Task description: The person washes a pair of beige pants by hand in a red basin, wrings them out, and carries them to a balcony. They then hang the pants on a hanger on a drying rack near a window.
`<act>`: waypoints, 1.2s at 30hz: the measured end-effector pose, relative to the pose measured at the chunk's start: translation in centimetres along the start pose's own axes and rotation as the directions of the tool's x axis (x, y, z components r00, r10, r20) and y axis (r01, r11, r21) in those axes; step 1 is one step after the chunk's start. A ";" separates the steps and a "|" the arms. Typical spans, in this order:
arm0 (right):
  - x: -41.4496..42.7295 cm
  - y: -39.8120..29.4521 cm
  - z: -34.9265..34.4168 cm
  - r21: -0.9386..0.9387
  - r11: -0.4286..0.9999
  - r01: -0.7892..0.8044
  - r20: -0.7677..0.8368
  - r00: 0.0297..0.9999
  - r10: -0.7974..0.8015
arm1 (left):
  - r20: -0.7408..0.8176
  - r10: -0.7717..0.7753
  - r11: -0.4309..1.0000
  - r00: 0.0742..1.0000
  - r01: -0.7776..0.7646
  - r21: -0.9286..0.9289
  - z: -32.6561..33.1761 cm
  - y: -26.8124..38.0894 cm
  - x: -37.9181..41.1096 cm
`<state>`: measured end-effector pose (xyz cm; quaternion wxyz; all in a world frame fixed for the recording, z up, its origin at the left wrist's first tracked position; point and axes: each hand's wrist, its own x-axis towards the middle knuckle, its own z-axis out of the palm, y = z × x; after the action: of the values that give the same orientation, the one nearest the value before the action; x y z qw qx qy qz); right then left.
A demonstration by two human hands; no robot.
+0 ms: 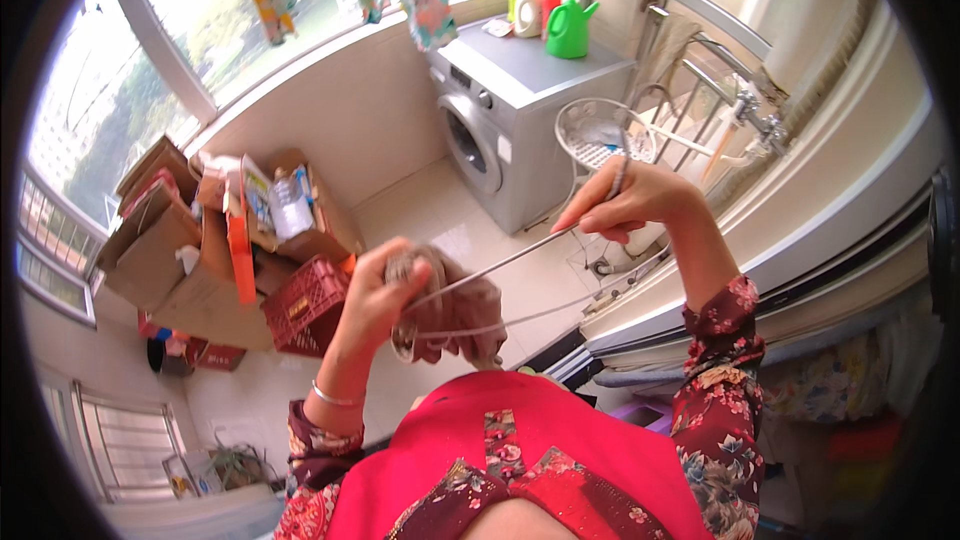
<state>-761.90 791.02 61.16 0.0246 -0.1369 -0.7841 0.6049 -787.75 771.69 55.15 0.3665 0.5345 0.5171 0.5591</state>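
Observation:
My left hand (382, 289) is closed around a bunched taupe cloth (472, 307), perhaps a garment, whose folds hang below the fingers. From it a thin grey-brown cord (510, 261) runs taut up to my right hand (637, 195), which pinches it between thumb and fingers. A piece of the cord also stands out above the right hand. A second, slacker strand (540, 311) leaves the cloth lower down and curves off to the right. Both hands are held in front of the red apron (465, 427).
A grey front-loading washing machine (510, 142) stands ahead, with a green watering can (571, 28) on top. Right of it is a white wire basket stand (592, 131). Cardboard boxes (150, 255) and a dark red plastic crate (300, 307) lie left. A sliding door frame (750, 255) runs along the right.

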 end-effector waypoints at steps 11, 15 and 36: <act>-3.9 5.6 2.3 0.161 0.972 0.170 -0.494 0.866 -0.069 | -0.331 0.005 0.968 0.944 -0.087 -0.234 -3.5 0.5 2.0; -3.3 7.3 3.6 0.240 0.954 0.178 -0.544 0.839 -0.019 | -0.349 -0.032 0.965 0.936 -0.062 -0.255 -3.9 0.7 2.9; -1.4 6.0 7.2 0.316 0.870 0.378 -0.623 0.774 -0.110 | -0.440 0.025 0.970 0.898 -0.129 -0.208 -3.0 -1.4 5.9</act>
<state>-760.90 785.22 53.71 0.3746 -0.2023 -0.5981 0.6790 -791.83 777.14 55.38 0.2793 0.3702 0.4951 0.7347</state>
